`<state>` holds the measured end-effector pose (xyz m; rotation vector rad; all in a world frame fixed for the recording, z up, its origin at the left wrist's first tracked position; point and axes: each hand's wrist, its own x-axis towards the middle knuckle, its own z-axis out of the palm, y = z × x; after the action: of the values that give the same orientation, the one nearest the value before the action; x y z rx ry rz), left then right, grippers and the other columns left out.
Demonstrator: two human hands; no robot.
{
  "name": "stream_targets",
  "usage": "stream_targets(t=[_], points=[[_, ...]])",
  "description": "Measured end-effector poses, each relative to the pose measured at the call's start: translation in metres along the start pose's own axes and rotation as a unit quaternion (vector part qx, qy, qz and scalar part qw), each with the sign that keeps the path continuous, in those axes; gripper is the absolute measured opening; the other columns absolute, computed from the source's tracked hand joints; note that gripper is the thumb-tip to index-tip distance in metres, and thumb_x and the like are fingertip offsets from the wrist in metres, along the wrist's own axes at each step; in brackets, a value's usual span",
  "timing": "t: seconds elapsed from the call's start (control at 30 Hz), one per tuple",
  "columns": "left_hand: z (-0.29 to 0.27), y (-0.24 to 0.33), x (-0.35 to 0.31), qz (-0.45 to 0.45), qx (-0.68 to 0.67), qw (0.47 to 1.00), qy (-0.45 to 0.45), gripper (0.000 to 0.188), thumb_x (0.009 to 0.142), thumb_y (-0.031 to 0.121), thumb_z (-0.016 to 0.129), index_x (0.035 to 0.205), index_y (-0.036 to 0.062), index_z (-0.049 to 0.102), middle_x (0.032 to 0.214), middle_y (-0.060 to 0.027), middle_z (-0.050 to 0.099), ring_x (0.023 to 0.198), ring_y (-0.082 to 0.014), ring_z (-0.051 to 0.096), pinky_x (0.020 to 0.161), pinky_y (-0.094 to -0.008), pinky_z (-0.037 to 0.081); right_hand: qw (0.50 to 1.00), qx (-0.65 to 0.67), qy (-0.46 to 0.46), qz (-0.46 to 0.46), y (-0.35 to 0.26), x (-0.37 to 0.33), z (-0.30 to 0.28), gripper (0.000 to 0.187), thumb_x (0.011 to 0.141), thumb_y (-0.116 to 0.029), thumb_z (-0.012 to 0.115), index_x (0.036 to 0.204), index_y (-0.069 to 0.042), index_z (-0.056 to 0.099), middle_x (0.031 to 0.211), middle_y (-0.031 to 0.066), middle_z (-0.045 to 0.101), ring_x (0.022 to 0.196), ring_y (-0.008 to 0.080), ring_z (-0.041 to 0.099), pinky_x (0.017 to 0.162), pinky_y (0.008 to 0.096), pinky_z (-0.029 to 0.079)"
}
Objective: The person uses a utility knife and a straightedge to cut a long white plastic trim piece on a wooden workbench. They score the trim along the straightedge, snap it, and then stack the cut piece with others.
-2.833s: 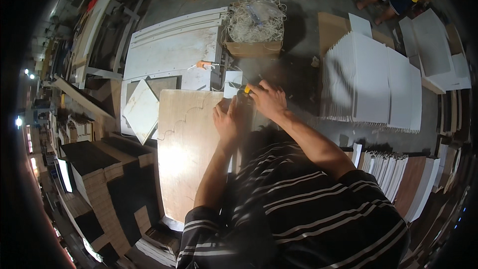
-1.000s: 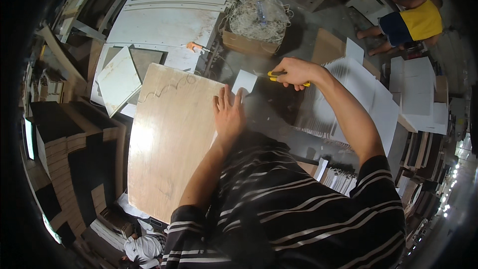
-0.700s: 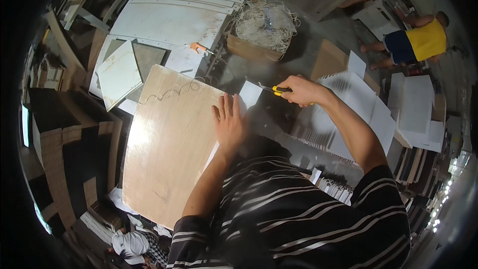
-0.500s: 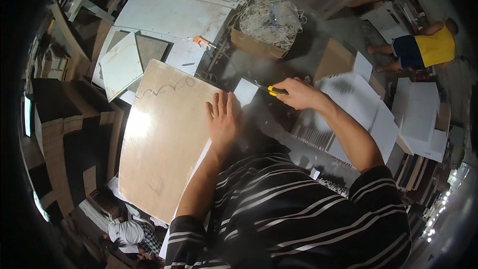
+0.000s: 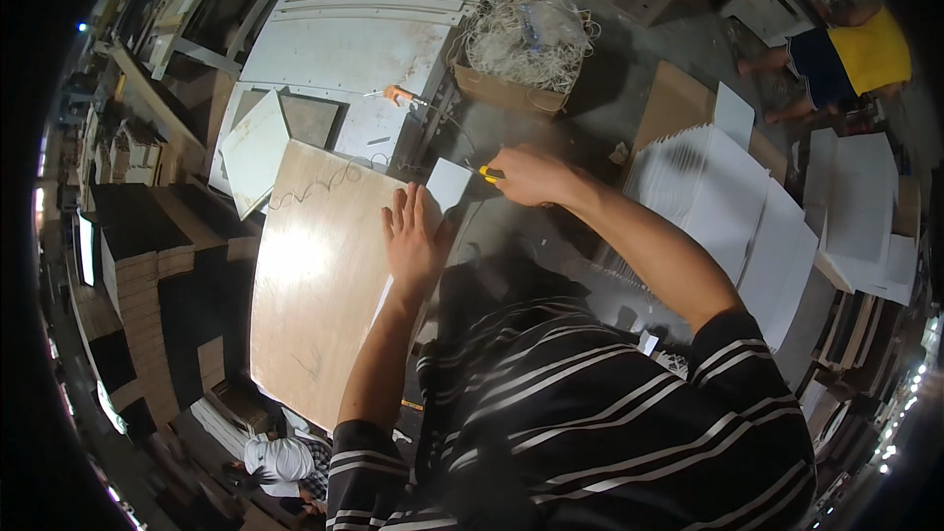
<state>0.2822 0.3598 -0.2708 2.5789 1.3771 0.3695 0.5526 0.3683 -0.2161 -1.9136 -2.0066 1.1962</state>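
My left hand [image 5: 413, 246] lies flat, fingers stretched out, on the right edge of a light wooden panel [image 5: 320, 275]. Glare whitens part of the panel, and dark loops are drawn near its far edge. A flat white piece [image 5: 449, 183] juts out past the panel's right edge, beside my left fingertips. My right hand [image 5: 536, 177] is closed around a yellow and black utility knife [image 5: 490, 175], just right of the white piece. The blade cannot be made out, and my fingers hide most of the handle.
A white worktable [image 5: 344, 49] stands beyond the panel, with an orange air blow gun [image 5: 398, 95] on it. A cardboard box [image 5: 516, 88] overflows with tangled strapping. White sheets [image 5: 708, 187] are stacked at right. Board stacks [image 5: 147, 285] rise at left. Two people [image 5: 870, 49] are nearby.
My right hand has moved left with the utility knife, closer to the white piece. My left hand stays on the panel. The whole view has shifted a little.
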Motion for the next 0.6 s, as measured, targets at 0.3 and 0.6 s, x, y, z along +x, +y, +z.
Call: stream_targets(t=[0.3,0.6], points=[[0.008,-0.007,-0.001,0.004,0.011,1.0,-0.001,0.073,0.092,0.026,0.064,0.155,0.0025,0.035,0.16,-0.0169,0.04,0.151,-0.0406,0.031,0.121,-0.061,0.021,0.998,0.029,0.061,-0.015,-0.001,0.009,0.014,0.013,0.073,0.0,0.061,0.075,0.009,0.071,0.079,0.0357,0.068,0.081,0.0471,0.073,0.068,0.052,0.058],[0.009,-0.007,-0.001,0.006,0.029,0.999,-0.011,0.074,0.093,0.029,0.063,0.157,0.0069,0.034,0.163,-0.0137,0.037,0.152,-0.0393,0.029,0.123,-0.0599,0.019,0.998,-0.003,-0.045,0.047,-0.018,-0.016,-0.016,0.012,0.074,0.001,0.062,0.077,0.009,0.07,0.072,0.0305,0.068,0.075,0.042,0.074,0.064,0.0494,0.058]])
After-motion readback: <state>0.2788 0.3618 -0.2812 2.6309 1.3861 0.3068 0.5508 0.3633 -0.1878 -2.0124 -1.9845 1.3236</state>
